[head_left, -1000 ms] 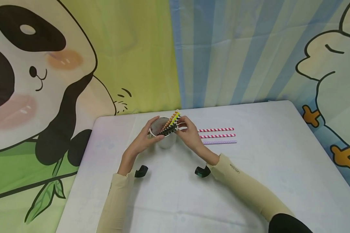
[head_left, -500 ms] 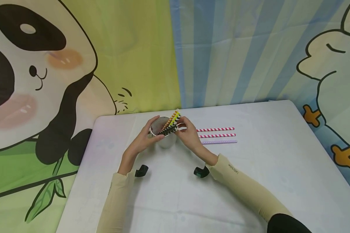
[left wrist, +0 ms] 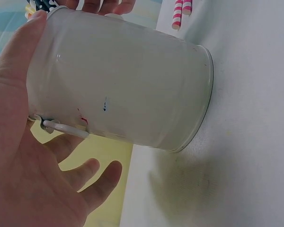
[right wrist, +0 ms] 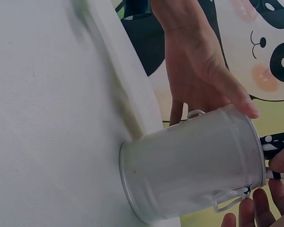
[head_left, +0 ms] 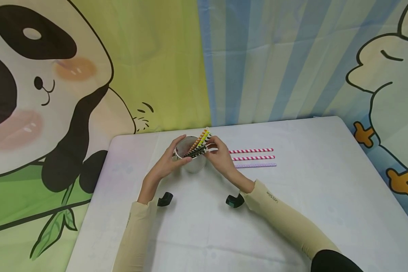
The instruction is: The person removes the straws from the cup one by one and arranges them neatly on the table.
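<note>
A small white bucket (head_left: pixel 194 166) with side handles stands on the table, its mouth facing up. Several patterned paper straws (head_left: pixel 201 140) lean out over its right rim: orange-striped, yellow, black-striped and black with white dots. My left hand (head_left: pixel 168 164) holds the bucket at its left side; in the left wrist view the thumb lies at the rim, while other fingers stand away from the wall. At the right rim my right hand (head_left: pixel 222 156) holds the straws; the right wrist view shows its thumb (right wrist: pixel 281 161) against the black-and-white ones and fingers by a handle.
Right of the bucket, two red-and-white striped straws (head_left: pixel 255 158) and a lilac straw (head_left: pixel 255 165) lie side by side, left ends partly behind my right hand. Black devices (head_left: pixel 165 199) sit by both wrists. A printed curtain (head_left: pixel 170 75) hangs behind the white table (head_left: pixel 204 234).
</note>
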Demonstrator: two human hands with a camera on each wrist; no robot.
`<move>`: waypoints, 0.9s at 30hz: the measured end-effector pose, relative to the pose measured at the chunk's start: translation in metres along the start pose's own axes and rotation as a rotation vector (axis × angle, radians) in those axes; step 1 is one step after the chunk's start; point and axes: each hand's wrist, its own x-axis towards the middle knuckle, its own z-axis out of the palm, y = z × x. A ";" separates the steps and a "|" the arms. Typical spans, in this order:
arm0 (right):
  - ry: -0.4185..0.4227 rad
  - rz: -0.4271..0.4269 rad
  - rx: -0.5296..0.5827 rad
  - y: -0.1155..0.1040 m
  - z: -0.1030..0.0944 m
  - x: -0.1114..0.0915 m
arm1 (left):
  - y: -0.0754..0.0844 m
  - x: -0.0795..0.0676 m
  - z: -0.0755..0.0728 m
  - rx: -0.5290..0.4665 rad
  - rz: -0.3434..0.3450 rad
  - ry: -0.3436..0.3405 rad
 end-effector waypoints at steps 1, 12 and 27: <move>0.001 -0.001 0.010 -0.001 0.000 0.000 | 0.000 0.000 0.000 0.004 0.001 0.000; 0.033 -0.017 0.079 -0.008 -0.006 0.002 | -0.002 -0.001 0.001 -0.008 -0.002 0.002; 0.056 -0.025 0.084 -0.013 -0.016 0.001 | 0.001 -0.002 0.000 -0.003 0.017 0.006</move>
